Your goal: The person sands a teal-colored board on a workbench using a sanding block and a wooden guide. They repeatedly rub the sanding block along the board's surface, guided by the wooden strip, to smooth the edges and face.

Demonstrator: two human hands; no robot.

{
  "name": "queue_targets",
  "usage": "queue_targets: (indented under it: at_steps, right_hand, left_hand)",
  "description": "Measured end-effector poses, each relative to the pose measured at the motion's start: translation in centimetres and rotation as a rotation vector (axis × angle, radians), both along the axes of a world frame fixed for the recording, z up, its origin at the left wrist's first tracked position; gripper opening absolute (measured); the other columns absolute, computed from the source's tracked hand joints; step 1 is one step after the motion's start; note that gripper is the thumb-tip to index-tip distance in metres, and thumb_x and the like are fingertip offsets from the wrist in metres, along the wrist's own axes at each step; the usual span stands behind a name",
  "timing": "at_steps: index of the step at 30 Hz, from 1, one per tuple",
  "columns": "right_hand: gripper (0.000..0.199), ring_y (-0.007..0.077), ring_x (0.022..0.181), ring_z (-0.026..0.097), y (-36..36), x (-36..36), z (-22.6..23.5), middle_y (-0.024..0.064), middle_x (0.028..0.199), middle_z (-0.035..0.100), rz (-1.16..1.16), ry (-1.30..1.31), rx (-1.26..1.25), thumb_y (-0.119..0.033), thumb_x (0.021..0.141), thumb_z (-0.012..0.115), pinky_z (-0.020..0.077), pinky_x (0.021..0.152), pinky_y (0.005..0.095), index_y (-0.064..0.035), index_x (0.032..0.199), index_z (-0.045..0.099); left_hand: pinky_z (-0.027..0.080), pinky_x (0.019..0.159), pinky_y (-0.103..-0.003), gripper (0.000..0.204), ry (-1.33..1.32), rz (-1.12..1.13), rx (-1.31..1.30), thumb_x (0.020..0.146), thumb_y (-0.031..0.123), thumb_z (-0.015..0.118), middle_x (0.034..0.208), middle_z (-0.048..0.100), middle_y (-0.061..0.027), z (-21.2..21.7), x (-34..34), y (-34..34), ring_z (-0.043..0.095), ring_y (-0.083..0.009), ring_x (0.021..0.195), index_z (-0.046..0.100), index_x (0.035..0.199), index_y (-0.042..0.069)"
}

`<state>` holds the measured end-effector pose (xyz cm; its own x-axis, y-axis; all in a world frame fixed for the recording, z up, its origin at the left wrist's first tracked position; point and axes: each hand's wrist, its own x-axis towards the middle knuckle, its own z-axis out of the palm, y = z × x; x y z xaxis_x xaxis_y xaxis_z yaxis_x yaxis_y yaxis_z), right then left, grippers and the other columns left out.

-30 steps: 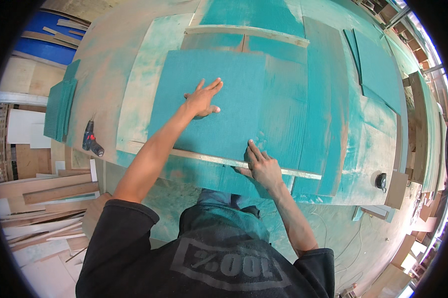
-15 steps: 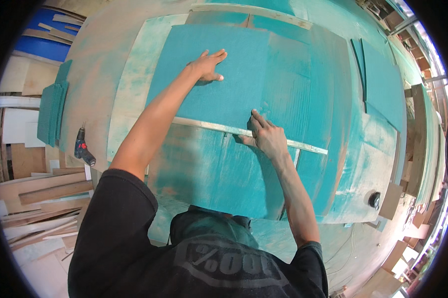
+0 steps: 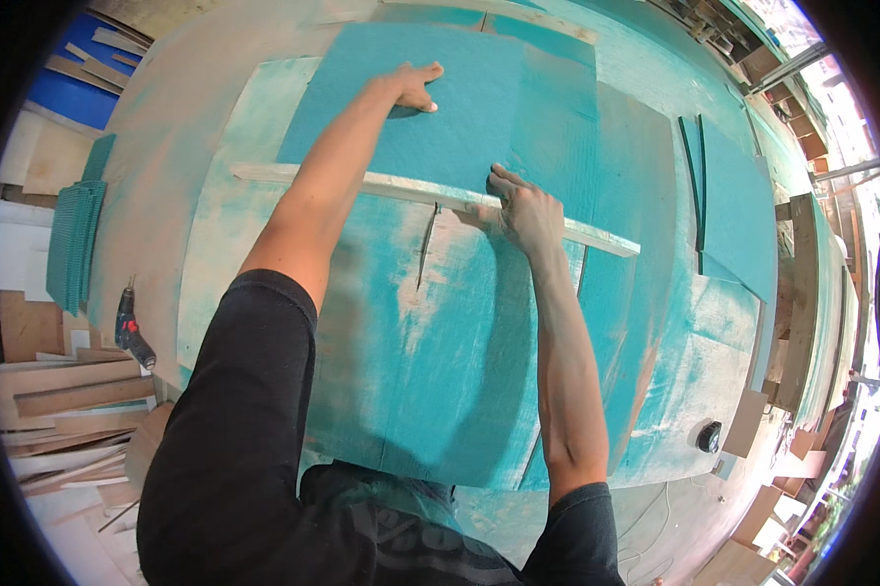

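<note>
A flat teal panel (image 3: 450,107) lies on the teal-stained worktable (image 3: 362,391). My left hand (image 3: 415,86) rests open on the panel's far part, thumb and fingers spread. Along the panel's near edge runs a long pale wooden strip (image 3: 410,188), smeared with teal. My right hand (image 3: 532,210) is closed over this strip right of its middle, its fingertips reaching the panel's near right corner and its thumb on the near side. My left forearm covers part of the strip.
A cordless drill (image 3: 132,332) lies at the left, near a stack of teal ridged pieces (image 3: 74,244). Teal sheets (image 3: 737,205) lean at the right. A small black round object (image 3: 710,437) sits near the right edge. Wood offcuts (image 3: 74,400) fill the lower left.
The panel and the strip have slid away from me across the table, both hands staying on them. More of the slot in the tabletop shows now. The view has shifted as well.
</note>
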<state>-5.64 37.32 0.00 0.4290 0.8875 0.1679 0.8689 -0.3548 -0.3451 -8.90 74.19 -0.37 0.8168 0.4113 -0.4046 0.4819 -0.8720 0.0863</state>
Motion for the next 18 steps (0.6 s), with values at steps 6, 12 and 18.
queue_targets:
  at_steps: [6, 12, 18]
  right_hand:
    - [0.06, 0.0248, 0.104, 0.075, -0.6, 0.7, -1.2, -0.0085, 0.146, 0.065, -0.011, 0.02, -0.053, -0.065, 0.087, 0.069, 0.0621, 0.085, 0.0432, -0.0195, 0.126, 0.075]
    - [0.059, 0.0275, 0.097, 0.075, -5.7, -6.3, -0.6, -0.006, 0.146, 0.066, 0.053, 0.063, 0.01, -0.061, 0.086, 0.072, 0.0619, 0.085, 0.0429, -0.0183, 0.126, 0.075]
    - [0.072, 0.023, 0.097, 0.074, -15.7, -17.2, 1.1, -0.0045, 0.145, 0.067, 0.013, 0.113, -0.012, -0.064, 0.077, 0.08, 0.0611, 0.085, 0.0378, -0.0125, 0.127, 0.076]
  left_hand:
    - [0.023, 0.131, -0.057, 0.103, 0.076, -0.049, 0.045, 0.093, 0.058, 0.068, 0.179, 0.004, 0.0049, 1.1, -0.3, -1.1, 0.013, -0.044, 0.161, 0.01, 0.172, 0.027]
    - [0.022, 0.129, -0.063, 0.105, 0.035, -0.034, -0.029, 0.092, 0.056, 0.069, 0.179, 0.002, 0.0065, -0.2, -8.9, -5.0, 0.011, -0.0446, 0.161, 0.007, 0.172, 0.027]
    - [0.032, 0.117, -0.079, 0.101, 0.112, 0.06, -0.109, 0.094, 0.045, 0.071, 0.178, -0.001, 0.0147, 4.1, -19.3, -18.3, 0.006, -0.0353, 0.164, 0.008, 0.171, 0.028]
